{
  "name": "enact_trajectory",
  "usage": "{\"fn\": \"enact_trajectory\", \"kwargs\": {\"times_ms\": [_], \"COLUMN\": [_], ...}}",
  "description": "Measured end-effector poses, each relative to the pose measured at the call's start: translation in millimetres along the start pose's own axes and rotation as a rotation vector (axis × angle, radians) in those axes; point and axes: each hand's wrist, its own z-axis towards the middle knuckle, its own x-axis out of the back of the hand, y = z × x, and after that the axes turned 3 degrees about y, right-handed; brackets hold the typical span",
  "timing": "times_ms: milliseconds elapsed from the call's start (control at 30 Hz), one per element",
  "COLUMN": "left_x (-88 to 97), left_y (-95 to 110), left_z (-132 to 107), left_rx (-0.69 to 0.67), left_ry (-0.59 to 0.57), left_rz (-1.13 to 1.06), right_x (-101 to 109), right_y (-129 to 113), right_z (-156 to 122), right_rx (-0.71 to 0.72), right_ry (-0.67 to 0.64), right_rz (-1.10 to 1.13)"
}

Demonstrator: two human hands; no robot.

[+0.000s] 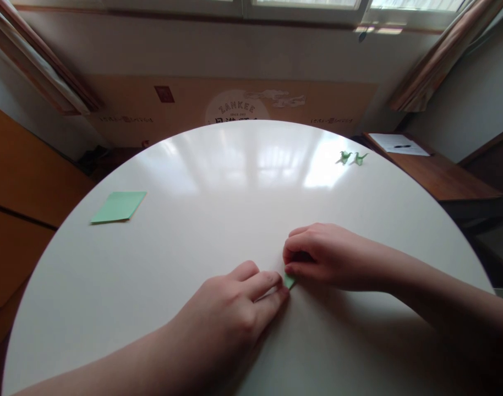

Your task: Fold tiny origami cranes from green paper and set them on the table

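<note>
A small folded piece of green origami paper (290,280) lies on the white table, mostly covered by my fingers. My left hand (239,302) has its fingertips closed on the paper's left side, pressing it near the tabletop. From the right, my right hand (317,256) pinches the paper's upper edge with thumb and bent fingers. How the paper is folded under the fingertips is hidden. Toward the far right of the table stand two little green paper cranes (345,158), side by side. A stack of green paper squares (119,207) rests at the left.
The round white table (185,236) has a curved far edge, with window glare on it. Beyond it at right, a brown wooden desk (453,179) holds a white sheet (383,144) and a dark pen (402,146). Curtains (437,66) hang by the window.
</note>
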Motion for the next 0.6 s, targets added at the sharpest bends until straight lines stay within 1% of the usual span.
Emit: {"fn": "enact_trajectory", "kwargs": {"times_ms": [167, 367, 467, 600], "left_x": [5.7, 10.9, 11.3, 11.5], "left_y": [-1, -5, -5, -4], "left_z": [0, -1, 0, 2], "left_rx": [-0.009, 0.042, 0.061, 0.056], "left_ry": [-0.033, -0.045, -0.053, -0.113], "left_rz": [-0.037, -0.147, -0.125, -0.079], "right_x": [-1, -2, -2, -2], "right_y": [2, 2, 2, 2], "right_z": [-1, -3, -3, -2], "right_rx": [0.005, 0.012, 0.013, 0.010], "right_ry": [0.014, 0.020, 0.023, 0.025], "right_rz": [0.001, -0.005, -0.001, -0.007]}}
